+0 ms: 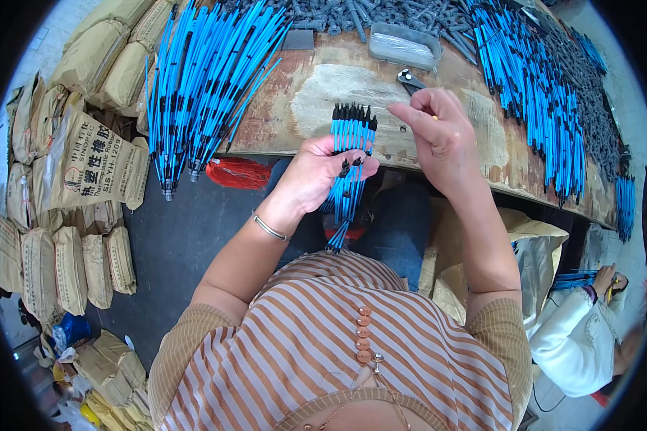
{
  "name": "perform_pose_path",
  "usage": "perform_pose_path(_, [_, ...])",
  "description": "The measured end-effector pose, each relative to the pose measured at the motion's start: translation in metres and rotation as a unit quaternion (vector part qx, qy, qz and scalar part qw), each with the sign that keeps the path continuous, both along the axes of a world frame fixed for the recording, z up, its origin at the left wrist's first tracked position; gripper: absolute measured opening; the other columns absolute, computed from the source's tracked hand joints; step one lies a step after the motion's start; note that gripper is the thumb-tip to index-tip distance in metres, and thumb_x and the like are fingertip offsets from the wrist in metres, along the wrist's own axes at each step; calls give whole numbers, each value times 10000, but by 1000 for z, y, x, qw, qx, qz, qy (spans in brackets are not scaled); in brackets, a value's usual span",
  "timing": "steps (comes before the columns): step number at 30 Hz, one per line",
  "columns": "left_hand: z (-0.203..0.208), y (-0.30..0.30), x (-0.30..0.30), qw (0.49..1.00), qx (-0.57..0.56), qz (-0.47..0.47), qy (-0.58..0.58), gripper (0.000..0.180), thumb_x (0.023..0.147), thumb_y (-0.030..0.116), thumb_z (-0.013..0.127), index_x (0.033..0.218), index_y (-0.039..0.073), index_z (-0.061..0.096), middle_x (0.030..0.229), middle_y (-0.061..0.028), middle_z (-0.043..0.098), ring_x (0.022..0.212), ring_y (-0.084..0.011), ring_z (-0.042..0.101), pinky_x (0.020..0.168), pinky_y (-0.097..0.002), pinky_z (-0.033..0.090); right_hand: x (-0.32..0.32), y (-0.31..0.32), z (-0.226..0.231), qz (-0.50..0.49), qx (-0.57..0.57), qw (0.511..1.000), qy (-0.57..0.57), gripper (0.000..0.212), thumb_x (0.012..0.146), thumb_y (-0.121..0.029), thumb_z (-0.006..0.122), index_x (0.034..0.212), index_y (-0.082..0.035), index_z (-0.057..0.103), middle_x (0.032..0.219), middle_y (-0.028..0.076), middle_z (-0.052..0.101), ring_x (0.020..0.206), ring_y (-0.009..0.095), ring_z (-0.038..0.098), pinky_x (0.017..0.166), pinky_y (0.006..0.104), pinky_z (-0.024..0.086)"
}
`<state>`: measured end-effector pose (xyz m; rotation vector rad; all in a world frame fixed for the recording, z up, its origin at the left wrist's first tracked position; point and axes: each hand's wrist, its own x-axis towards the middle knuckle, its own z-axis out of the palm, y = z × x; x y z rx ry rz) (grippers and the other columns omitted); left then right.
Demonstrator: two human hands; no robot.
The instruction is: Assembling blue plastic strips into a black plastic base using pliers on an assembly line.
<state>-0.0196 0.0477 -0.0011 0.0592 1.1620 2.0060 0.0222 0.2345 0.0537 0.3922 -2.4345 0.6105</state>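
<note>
The left hand is gripping a bundle of blue sticks above the lap, just off the edge of the surface.
Its fingers are wrapping around the bundle's middle, while the right hand is hovering beside it, one finger pointing toward the black tips; whether its fingers are pinching anything, I cannot tell. The sticks are looking light, slim and slightly springy, their smooth sides probably sliding against each other, so a snug hold around the middle is likely serving best, sparing the tips. Pliers are lying near the right hand. Beyond them, a clear tray is holding thin pale strips. Brown sacks are standing stacked at the left, their contents not showing.
</note>
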Motion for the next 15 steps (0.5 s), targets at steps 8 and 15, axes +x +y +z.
perform_pose_path(8, [-2,0,0,1000,13,-5,7,141,867,37,556,994,14,612,861,-105,653,788,-194,650,708,-303,542,-2,-3,-6,18,-36,999,2,319,675,97,585,934,-74,657,767,69,527,728,236,534,649,318,441])
perform_pose_path(15, [-1,-2,-2,1000,11,-8,0,149,863,37,563,1002,15,613,868,-105,651,793,-195,649,718,-306,541,-2,-7,-1,3,6,1000,10,317,682,97,583,941,-70,655,763,70,528,727,238,538,654,319,441])
